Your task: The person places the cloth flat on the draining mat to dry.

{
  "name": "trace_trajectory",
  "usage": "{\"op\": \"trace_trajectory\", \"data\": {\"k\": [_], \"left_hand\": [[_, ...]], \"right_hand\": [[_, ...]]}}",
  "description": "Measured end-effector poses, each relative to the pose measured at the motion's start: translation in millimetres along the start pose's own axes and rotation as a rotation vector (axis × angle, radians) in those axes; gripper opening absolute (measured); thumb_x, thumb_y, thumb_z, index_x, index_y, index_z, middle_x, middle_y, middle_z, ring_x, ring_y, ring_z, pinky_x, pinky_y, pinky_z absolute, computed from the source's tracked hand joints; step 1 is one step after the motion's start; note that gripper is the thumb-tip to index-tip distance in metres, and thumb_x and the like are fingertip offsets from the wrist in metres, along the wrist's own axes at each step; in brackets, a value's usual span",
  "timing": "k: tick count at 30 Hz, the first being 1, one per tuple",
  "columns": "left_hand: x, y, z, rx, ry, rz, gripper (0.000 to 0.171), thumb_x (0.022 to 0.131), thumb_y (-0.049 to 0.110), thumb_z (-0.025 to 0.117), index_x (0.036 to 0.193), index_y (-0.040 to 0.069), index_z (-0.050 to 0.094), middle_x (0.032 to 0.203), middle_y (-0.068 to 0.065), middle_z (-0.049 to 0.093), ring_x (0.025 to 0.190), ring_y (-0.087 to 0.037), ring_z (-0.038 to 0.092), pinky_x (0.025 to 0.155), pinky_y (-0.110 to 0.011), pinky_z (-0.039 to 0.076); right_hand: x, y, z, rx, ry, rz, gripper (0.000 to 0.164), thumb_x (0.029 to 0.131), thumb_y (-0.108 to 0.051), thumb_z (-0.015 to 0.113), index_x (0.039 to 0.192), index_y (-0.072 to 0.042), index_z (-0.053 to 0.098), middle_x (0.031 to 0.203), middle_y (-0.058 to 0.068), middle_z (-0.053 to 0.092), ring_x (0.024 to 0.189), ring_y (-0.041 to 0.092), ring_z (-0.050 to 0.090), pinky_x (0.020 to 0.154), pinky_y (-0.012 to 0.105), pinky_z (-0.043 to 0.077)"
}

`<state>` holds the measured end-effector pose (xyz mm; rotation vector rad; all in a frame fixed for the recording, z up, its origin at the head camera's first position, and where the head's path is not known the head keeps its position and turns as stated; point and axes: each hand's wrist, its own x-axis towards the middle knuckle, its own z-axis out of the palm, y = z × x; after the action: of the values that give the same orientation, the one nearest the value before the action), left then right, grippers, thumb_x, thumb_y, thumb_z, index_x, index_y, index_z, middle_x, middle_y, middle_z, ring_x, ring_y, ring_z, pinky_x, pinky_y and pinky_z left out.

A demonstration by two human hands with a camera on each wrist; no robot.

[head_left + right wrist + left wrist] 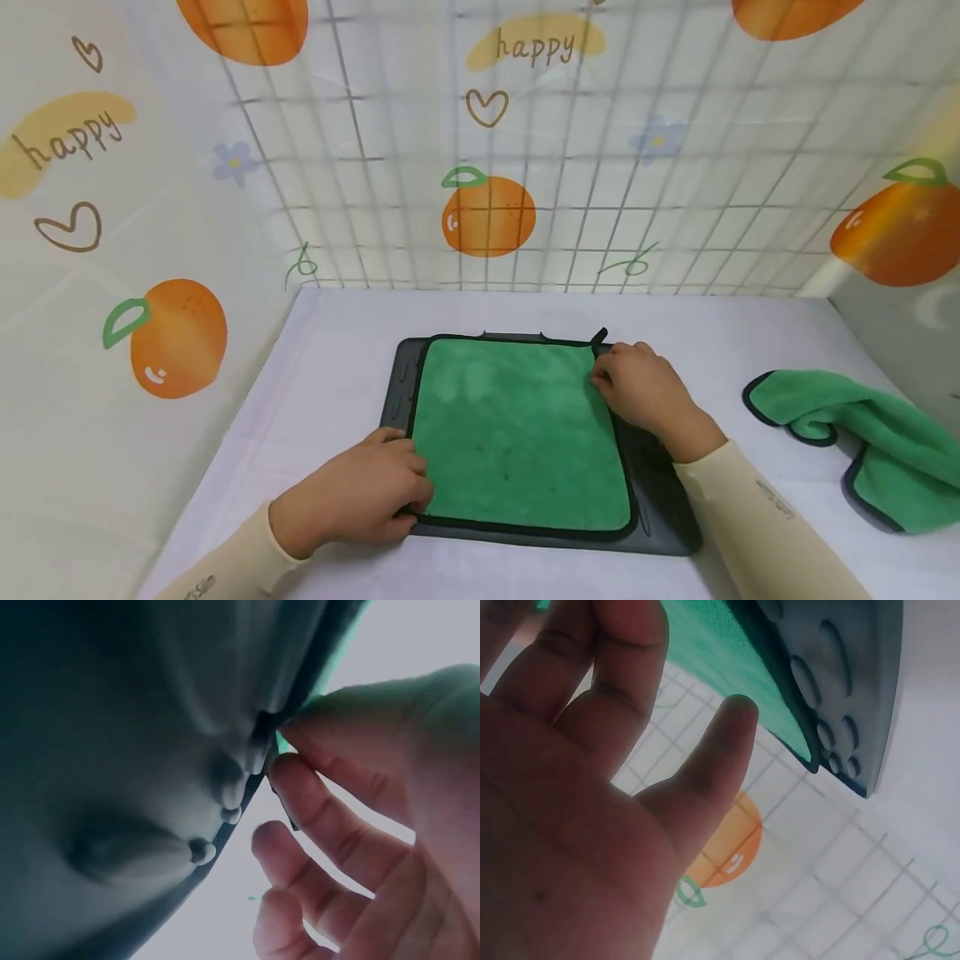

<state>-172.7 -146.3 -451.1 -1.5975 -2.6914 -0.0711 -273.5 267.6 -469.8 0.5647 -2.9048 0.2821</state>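
Note:
A green towel (517, 433) with black edging lies spread over a dark grey tray-like board (667, 508). My left hand (363, 490) rests at the towel's lower left edge, fingers bent downward. In the left wrist view its thumb (712, 765) stands apart from the fingers, with nothing between them. On the far right edge of the towel, my right hand (645, 390) pinches the border between thumb and index finger, close to a black hanging loop (599, 336). The right wrist view shows this pinch beside the board's raised, knobbed surface (142, 847); the other fingers curl loosely.
A second green cloth (892, 450) with black trim lies crumpled on the white tabletop (322, 375) to the right. Behind the table hangs a patterned curtain (420, 167) with oranges and a grid, and similar printed fabric (67, 333) covers the left side.

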Motion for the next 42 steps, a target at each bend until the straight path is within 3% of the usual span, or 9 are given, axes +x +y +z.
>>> {"op": "trace_trajectory", "data": {"k": [7,13,18,22,28,34,38,42], "left_hand": [[-2.5,2.6,-2.4,-0.008,-0.001,-0.006,0.024,0.081,0.024,0.080,0.070,0.036,0.062,0.072,0.024,0.043,0.077,-0.005,0.048,0.103,-0.047,0.045],[-2.5,0.9,-5.5,-0.068,0.014,-0.007,0.021,0.083,0.034,0.079,0.070,0.036,0.063,0.074,0.022,0.049,0.077,-0.003,0.046,0.096,-0.044,0.047],[5.2,-12.5,-4.7,-0.107,0.046,-0.021,0.009,0.088,0.039,0.078,0.086,0.032,0.074,0.081,0.018,0.058,0.079,-0.003,0.050,0.081,-0.039,0.049],[15.8,-29.1,-3.8,-0.132,0.077,-0.037,0.018,0.090,0.038,0.078,0.102,0.025,0.081,0.091,0.012,0.067,0.085,-0.007,0.056,0.075,-0.037,0.052],[37.6,-52.1,-11.3,-0.183,0.094,-0.100,0.035,0.086,0.037,0.082,0.115,0.018,0.079,0.114,0.005,0.072,0.106,-0.017,0.064,0.090,-0.040,0.054],[57.4,-65.8,-14.1,-0.220,0.057,-0.240,0.057,0.083,0.047,0.084,0.135,0.025,0.072,0.136,0.009,0.064,0.128,-0.018,0.056,0.099,-0.040,0.052],[58.1,-74.2,-11.6,-0.227,0.066,-0.310,0.067,0.083,0.053,0.082,0.143,0.029,0.066,0.146,0.007,0.057,0.138,-0.018,0.049,0.104,-0.041,0.050],[49.4,-82.3,-13.7,-0.226,0.098,-0.359,0.076,0.083,0.054,0.082,0.151,0.028,0.059,0.156,-0.001,0.050,0.143,-0.025,0.047,0.107,-0.047,0.048]], "right_hand": [[-4,2,-4,-0.065,-0.010,0.012,0.008,0.099,-0.016,0.073,0.091,-0.017,0.073,0.089,0.000,0.060,0.080,0.028,0.052,0.061,0.044,0.046],[-4,2,-16,-0.018,-0.043,0.014,0.004,0.097,-0.015,0.077,0.099,-0.015,0.079,0.094,0.002,0.069,0.086,0.032,0.061,0.070,0.050,0.053],[-4,0,-26,0.031,-0.068,0.017,0.015,0.095,-0.017,0.079,0.108,-0.010,0.079,0.098,0.004,0.073,0.091,0.031,0.067,0.079,0.053,0.055],[-9,-3,-31,0.047,-0.073,0.019,0.021,0.095,-0.019,0.078,0.113,-0.007,0.079,0.100,0.006,0.073,0.088,0.027,0.067,0.078,0.052,0.056],[-25,-3,-43,0.044,-0.045,0.042,0.033,0.095,-0.024,0.079,0.123,-0.007,0.075,0.115,0.013,0.073,0.103,0.038,0.067,0.085,0.059,0.054],[-46,6,-52,0.034,-0.035,0.083,0.047,0.088,-0.020,0.084,0.131,-0.007,0.070,0.126,0.017,0.070,0.115,0.047,0.061,0.088,0.064,0.051],[-56,16,-57,0.002,-0.002,0.104,0.050,0.085,-0.018,0.086,0.131,-0.007,0.070,0.128,0.020,0.068,0.112,0.049,0.060,0.085,0.065,0.051],[-58,31,-65,-0.027,0.058,0.156,0.054,0.083,-0.018,0.087,0.133,-0.006,0.067,0.133,0.026,0.063,0.112,0.054,0.055,0.086,0.069,0.047]]}}
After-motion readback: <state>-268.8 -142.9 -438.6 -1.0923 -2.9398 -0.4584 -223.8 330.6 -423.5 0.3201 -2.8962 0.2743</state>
